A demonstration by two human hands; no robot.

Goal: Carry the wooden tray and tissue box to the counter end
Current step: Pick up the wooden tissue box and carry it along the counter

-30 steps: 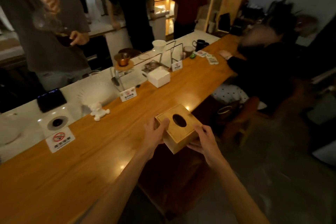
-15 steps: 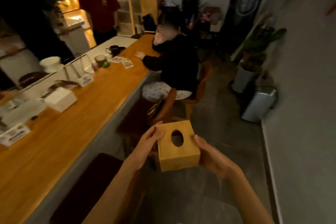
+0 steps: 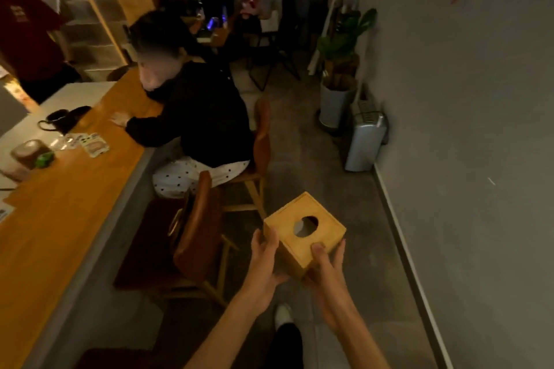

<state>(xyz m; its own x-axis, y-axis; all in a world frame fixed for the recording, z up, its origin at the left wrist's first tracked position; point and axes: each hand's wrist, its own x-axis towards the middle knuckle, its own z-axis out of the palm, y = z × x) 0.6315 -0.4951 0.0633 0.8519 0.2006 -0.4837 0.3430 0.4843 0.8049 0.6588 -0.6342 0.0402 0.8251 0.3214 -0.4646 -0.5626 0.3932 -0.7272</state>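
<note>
I hold a cube-shaped wooden tissue box with a round hole in its top, out in front of me above the floor. My left hand grips its left side. My right hand grips its near right corner, thumb on the top edge. The box is tilted, one corner pointing toward me. The long wooden counter runs along my left. No wooden tray shows in this view.
A person in a black top sits on a chair at the counter ahead. An unoccupied brown chair stands close on my left. A silver bin and potted plant stand by the right wall. Cups and cards lie on the counter.
The box has left the counter and is carried along the aisle. My view has swung right, away from the counter, and the seated person is nearer.
</note>
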